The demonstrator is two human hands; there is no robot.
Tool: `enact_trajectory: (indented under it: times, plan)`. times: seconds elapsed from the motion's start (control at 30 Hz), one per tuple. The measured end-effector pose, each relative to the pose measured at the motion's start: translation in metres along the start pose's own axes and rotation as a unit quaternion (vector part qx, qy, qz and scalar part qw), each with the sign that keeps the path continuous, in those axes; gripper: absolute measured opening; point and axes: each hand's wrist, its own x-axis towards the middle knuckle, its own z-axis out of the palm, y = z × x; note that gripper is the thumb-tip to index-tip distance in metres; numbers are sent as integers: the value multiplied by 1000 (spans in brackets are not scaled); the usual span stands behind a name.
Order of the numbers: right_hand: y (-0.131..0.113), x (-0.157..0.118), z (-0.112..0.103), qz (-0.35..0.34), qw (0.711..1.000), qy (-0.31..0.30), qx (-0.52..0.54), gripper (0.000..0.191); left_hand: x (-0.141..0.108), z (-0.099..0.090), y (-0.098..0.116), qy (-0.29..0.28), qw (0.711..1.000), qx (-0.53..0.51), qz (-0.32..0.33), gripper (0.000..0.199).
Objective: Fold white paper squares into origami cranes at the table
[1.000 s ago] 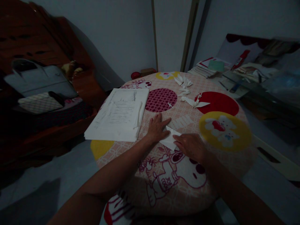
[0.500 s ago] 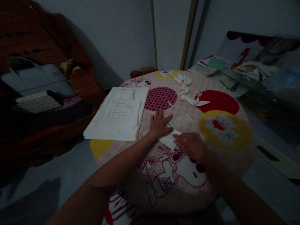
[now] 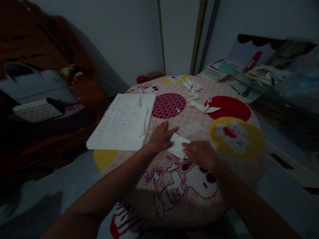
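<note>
A small folded piece of white paper (image 3: 177,144) lies on the patterned tablecloth (image 3: 139,199) between my hands. My left hand (image 3: 160,136) rests flat with its fingers spread, its thumb at the paper's left edge. My right hand (image 3: 200,152) grips the right edge of the paper, fingers curled and pressed onto it. Beyond my hands lie folded paper birds (image 3: 204,107), with more white folded paper figures (image 3: 193,85) behind. Left of my left hand is a stack of printed sheets (image 3: 122,122).
On the left stands a carved wooden bench (image 3: 86,86) carrying a grey handbag (image 3: 40,84) and a quilted pouch (image 3: 38,110). At the back right, piled papers (image 3: 214,73) and a glass-topped surface (image 3: 259,87) adjoin the round table.
My left hand has slid left across the paper, uncovering more of it. My right hand stays at the paper's right edge. The view has shifted slightly.
</note>
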Motion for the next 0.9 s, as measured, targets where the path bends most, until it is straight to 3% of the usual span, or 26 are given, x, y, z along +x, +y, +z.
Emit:
enact_trajectory:
  times: [0.2,0.37,0.47,0.57,0.7,0.9]
  plan:
    - [0,0,0,9,1000,4,5,27,-21,9,-31,37,998,-41,22,69]
    - [2,1,2,12,999,32,11,31,-21,1,-17,134,976,-159,69,51]
    - [5,1,4,7,999,48,20,29,-11,-2,6,107,976,-166,95,57]
    - [8,2,7,-4,998,61,27,27,1,0,21,106,978,-164,69,59]
    - [11,2,11,-15,995,86,47,27,7,2,24,80,975,-208,20,64]
    - [11,2,16,-21,989,121,79,29,0,1,20,47,963,-267,0,76]
